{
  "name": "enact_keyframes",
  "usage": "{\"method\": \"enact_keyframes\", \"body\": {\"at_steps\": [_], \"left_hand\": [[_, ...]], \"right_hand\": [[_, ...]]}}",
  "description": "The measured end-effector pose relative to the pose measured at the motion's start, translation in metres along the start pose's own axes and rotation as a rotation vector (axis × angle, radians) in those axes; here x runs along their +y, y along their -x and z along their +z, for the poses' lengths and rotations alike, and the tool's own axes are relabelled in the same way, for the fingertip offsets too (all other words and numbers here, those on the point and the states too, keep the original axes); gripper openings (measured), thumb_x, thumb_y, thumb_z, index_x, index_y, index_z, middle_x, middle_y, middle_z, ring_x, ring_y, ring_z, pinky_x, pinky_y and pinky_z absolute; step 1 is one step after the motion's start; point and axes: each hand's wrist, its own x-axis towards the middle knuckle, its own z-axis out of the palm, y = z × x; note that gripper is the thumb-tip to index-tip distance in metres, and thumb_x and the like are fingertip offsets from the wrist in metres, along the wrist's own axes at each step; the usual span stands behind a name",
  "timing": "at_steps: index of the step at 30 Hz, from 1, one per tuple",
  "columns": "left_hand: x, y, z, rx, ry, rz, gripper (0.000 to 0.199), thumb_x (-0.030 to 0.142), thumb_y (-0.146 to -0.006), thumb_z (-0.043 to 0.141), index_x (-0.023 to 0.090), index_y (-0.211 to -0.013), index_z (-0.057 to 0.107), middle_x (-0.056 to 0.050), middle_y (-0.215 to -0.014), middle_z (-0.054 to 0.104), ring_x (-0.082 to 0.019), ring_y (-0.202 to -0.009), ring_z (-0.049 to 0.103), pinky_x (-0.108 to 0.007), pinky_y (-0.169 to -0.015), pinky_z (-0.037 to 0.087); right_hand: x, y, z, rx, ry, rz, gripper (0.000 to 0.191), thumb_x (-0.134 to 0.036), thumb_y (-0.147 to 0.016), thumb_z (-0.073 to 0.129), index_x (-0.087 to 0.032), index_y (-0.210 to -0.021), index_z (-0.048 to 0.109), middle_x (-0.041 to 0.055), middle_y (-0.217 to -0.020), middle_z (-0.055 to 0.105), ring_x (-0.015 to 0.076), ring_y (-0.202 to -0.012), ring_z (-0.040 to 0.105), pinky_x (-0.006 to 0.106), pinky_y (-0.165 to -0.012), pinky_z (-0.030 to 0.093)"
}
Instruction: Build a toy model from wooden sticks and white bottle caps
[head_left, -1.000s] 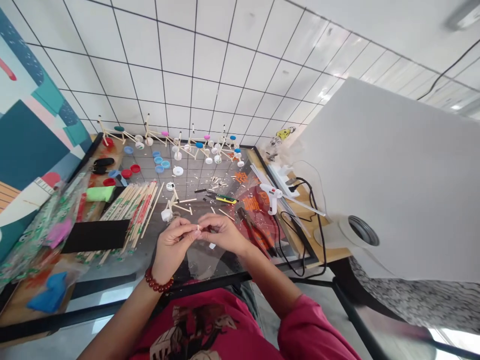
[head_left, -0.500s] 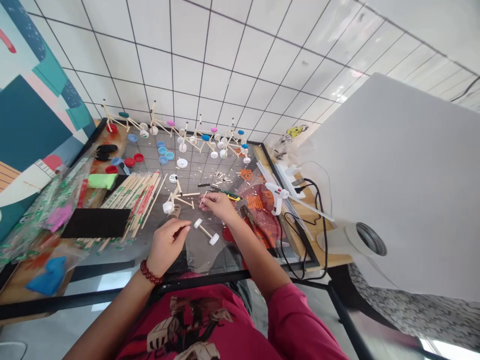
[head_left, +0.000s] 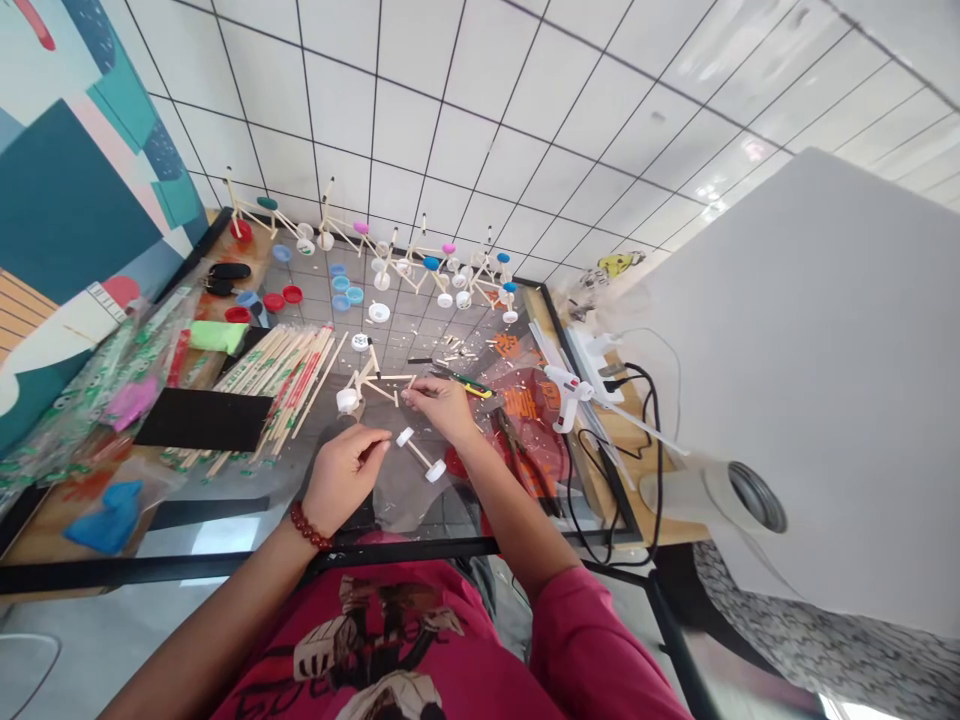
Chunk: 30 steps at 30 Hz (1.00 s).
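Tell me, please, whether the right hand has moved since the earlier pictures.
Yes: the right hand has moved forward, away from the person's body, judged against the white hot glue gun.

With 12 o'clock pointing away from the person, a stick axle with two white caps point(head_left: 418, 456) lies in the way between the left hand point(head_left: 343, 480) and the right hand point(head_left: 442, 408). At 11 o'clock from the right hand, a stick frame point(head_left: 367, 385) stands close by, and a craft knife point(head_left: 461, 381) blocks 12 o'clock. A bundle of chopsticks point(head_left: 281, 385) blocks the left hand's 10 o'clock. At 3 o'clock, pliers point(head_left: 517, 440) come first, then a hot glue gun point(head_left: 566, 392) and a black power cord point(head_left: 600, 480). A hand could pass at 1 o'clock, over scattered wood bits, between the knife and pliers. The black table frame point(head_left: 225, 563) bounds 6 o'clock.
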Motion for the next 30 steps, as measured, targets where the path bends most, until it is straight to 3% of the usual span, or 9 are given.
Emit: {"method": "enact_keyframes", "body": {"at_steps": [10, 20, 22, 25, 30], "left_hand": [[-0.002, 0.001, 0.002, 0.024, 0.017, -0.023, 0.018, 0.032, -0.091, 0.067, 0.026, -0.091, 0.084, -0.009, -0.085, 0.081, -0.021, -0.070, 0.072, -0.029, -0.067, 0.056], [0.002, 0.001, 0.000, 0.036, 0.011, 0.011, 0.017, 0.030, -0.093, 0.067, 0.025, -0.093, 0.084, -0.008, -0.087, 0.082, -0.019, -0.068, 0.071, -0.028, -0.065, 0.056], [0.007, 0.002, -0.004, 0.087, 0.001, 0.054, 0.018, 0.030, -0.095, 0.066, 0.023, -0.094, 0.083, -0.007, -0.087, 0.082, -0.019, -0.069, 0.072, -0.028, -0.066, 0.057], [0.012, 0.003, -0.013, 0.266, -0.031, 0.145, 0.017, 0.030, -0.096, 0.068, 0.022, -0.094, 0.082, -0.007, -0.090, 0.082, -0.020, -0.079, 0.075, -0.031, -0.074, 0.060], [0.003, -0.007, -0.033, 0.494, -0.114, 0.224, 0.014, 0.030, -0.094, 0.073, 0.022, -0.102, 0.081, -0.007, -0.098, 0.080, -0.022, -0.087, 0.075, -0.037, -0.085, 0.063]], "right_hand": [[0.002, 0.001, 0.005, -0.026, 0.022, -0.008, 0.029, -0.052, -0.084, 0.081, -0.024, -0.078, 0.081, 0.0020, -0.077, 0.078, 0.0221, -0.073, 0.075, 0.031, -0.071, 0.059], [0.006, 0.000, 0.006, -0.002, 0.074, -0.060, 0.011, -0.035, -0.085, 0.083, -0.025, -0.082, 0.083, 0.0015, -0.084, 0.080, 0.0211, -0.078, 0.074, 0.031, -0.079, 0.060], [0.006, 0.000, 0.007, 0.012, 0.067, -0.057, 0.010, -0.034, -0.085, 0.083, -0.025, -0.082, 0.083, 0.0014, -0.085, 0.080, 0.0210, -0.079, 0.074, 0.032, -0.080, 0.061], [0.007, 0.000, 0.009, 0.004, -0.003, -0.013, 0.013, -0.036, -0.086, 0.083, -0.024, -0.083, 0.083, 0.0012, -0.082, 0.079, 0.0205, -0.076, 0.073, 0.031, -0.075, 0.061], [0.009, 0.000, 0.013, 0.031, -0.023, -0.011, 0.017, -0.041, -0.087, 0.082, -0.025, -0.081, 0.079, 0.0009, -0.078, 0.077, 0.0196, -0.071, 0.073, 0.031, -0.071, 0.061]]}}
